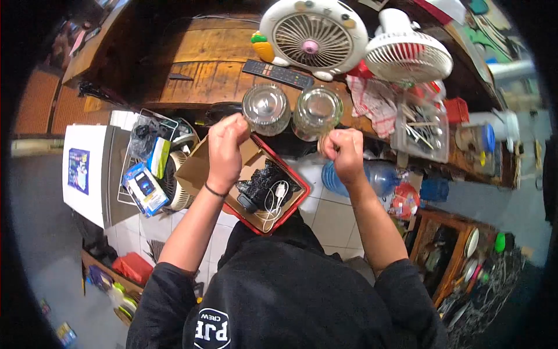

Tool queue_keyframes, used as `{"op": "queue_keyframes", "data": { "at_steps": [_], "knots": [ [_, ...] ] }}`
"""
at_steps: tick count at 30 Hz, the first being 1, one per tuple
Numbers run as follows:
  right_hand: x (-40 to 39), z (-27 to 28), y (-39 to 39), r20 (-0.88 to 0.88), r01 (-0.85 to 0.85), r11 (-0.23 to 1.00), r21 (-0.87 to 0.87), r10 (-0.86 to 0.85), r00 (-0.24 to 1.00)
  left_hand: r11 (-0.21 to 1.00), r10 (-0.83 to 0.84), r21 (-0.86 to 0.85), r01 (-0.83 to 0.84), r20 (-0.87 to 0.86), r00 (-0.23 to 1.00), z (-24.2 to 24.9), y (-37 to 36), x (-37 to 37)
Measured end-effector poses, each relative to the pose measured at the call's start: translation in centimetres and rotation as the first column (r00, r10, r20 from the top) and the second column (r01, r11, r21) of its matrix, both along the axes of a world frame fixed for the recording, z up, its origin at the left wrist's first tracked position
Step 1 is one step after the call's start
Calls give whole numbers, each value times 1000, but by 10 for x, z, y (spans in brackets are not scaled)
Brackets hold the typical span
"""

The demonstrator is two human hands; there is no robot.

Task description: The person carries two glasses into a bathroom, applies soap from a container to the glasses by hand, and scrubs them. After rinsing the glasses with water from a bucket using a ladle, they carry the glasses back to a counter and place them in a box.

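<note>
My left hand (225, 143) is curled into a fist beside the left glass jar (266, 109), above the open flap of a cardboard box. My right hand (344, 150) is also closed, just in front of the right glass jar (318, 112). Nothing shows sticking out of either fist. The two clear jars stand side by side at the front edge of the wooden table (203, 46). Between my forearms lies a red-rimmed box (298, 207) with a black plastic bag (261, 185) and a white cable (280, 192) inside.
A remote control (278, 74), a round white fan (311, 41) and a smaller fan (410, 52) are behind the jars. At right are a checked cloth (372, 104) and a clear bin (421, 131). A large water bottle (375, 177) lies below. A white carton (87, 174) stands left.
</note>
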State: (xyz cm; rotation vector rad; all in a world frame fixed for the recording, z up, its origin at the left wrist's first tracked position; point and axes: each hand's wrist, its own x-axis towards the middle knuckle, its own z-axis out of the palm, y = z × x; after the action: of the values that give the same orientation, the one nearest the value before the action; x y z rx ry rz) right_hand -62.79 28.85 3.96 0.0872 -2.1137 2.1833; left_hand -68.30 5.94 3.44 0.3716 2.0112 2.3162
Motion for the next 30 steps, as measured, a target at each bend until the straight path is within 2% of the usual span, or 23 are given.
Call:
{"op": "queue_keyframes", "data": {
  "at_steps": [2,3,5,6,7,10,14,15,17,18,21,22,24,25,27,30],
  "knots": [
    [-32,-10,13,26,-26,999,-25,27,999,996,49,-72,-50,-17,999,-5,12,-24],
    [-47,-17,22,10,-61,998,0,61,998,987,59,-142,-71,-90,994,-9,14,-36],
    [-69,-23,36,-5,-123,992,37,123,992,980,81,-170,-101,-122,989,-16,23,-57],
    [-78,-27,42,-8,-147,986,73,148,989,981,73,-167,-94,-127,989,-17,28,-64],
    [-83,-29,47,20,-172,982,72,171,985,990,56,-129,-60,-33,998,-21,30,-70],
    [-96,-45,64,81,-250,965,75,244,966,996,1,-92,-2,-18,1000,-37,32,-85],
    [-97,-68,83,144,-328,944,25,321,936,967,-96,-235,95,9,995,-52,33,-97],
    [-96,-72,86,141,-329,944,25,323,936,967,-94,-236,93,6,996,-55,35,-101],
    [-94,-78,91,200,-324,944,-70,331,922,956,-164,-224,191,134,977,-61,40,-108],
    [-94,-83,93,199,-324,943,-72,332,922,955,-164,-225,191,134,977,-65,42,-112],
    [-96,-97,99,235,-323,945,-54,326,915,887,-230,-378,266,136,964,-75,45,-121],
    [-99,-99,99,207,-338,933,-120,357,911,885,-221,-385,263,150,964,-73,45,-124],
    [-101,-100,97,176,-359,912,-196,393,903,856,-261,-445,264,68,963,-69,46,-127],
    [-102,-100,97,167,-348,916,-199,382,909,871,-279,-356,339,208,937,-67,48,-127],
    [-100,-105,100,160,-337,919,-205,371,915,861,-305,-363,356,193,933,-74,46,-131],
    [-92,-113,107,361,-116,976,-182,176,916,835,-357,-392,386,147,923,-80,44,-135]
  ]
}}
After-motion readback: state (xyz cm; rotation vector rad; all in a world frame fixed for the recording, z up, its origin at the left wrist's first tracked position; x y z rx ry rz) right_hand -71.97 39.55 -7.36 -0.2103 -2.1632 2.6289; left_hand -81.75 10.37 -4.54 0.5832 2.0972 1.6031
